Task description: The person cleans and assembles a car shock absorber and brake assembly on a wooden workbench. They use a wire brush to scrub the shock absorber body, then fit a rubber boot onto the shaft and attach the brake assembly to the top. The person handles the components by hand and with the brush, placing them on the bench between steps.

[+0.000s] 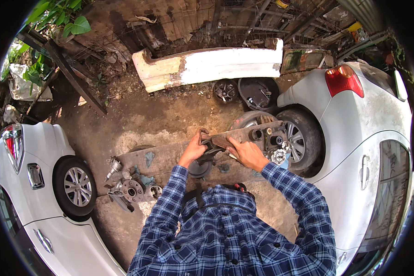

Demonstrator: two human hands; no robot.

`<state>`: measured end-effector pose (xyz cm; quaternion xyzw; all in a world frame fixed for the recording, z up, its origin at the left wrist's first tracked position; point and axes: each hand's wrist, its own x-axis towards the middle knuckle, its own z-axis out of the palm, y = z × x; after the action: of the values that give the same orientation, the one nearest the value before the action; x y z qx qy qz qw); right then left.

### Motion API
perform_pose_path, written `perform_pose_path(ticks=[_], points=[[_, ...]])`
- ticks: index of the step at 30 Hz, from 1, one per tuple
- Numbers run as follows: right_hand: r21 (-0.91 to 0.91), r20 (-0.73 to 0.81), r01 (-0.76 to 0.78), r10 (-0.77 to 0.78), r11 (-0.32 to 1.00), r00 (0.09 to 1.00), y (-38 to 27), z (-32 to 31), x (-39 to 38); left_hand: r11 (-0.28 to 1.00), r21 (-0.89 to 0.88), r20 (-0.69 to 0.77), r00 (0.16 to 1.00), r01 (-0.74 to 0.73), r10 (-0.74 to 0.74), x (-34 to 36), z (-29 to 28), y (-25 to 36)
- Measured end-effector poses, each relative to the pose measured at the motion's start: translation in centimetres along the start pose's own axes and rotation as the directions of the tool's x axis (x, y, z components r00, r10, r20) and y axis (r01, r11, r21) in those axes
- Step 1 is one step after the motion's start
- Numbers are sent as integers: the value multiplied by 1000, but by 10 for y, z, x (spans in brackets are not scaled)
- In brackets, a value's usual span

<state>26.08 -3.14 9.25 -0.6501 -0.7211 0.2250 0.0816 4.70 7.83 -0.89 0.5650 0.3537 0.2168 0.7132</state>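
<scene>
Left grip (195,150): fingers closed on a dark part (210,148), at its left side.
Right grip (249,154): clasping a flat brown piece (222,141), thumb near its close end.
Part position: between the two hands, apparently held over the plank tabletop (170,157), in front of the torso.
Contact: the brown piece overlaps the dark part; whether they touch cannot be told.
Steadying: the left grip should stay firm, so that the dark part does not twist under load.
Pressure: best applied evenly by the right grip, fingertips clear of edges.
Clearance: a dark round component (200,169) lies just below the hands; avoid dropping anything onto it.
Loose parts: the flanged hub (132,191) sits well apart, to the left.
</scene>
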Motion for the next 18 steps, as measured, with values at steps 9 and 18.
perform_pose_path(ticks=[9, 18], points=[[250, -16, -158, 167, 955, 986, -10, 11, -12, 959, 279, -208, 972, -49, 110, -13, 25, -8], [-23, 50, 49, -48, 999, 998, 11, 12, 0, 996, -27, 177, 981, 88, -82, 1, -4, 17]])
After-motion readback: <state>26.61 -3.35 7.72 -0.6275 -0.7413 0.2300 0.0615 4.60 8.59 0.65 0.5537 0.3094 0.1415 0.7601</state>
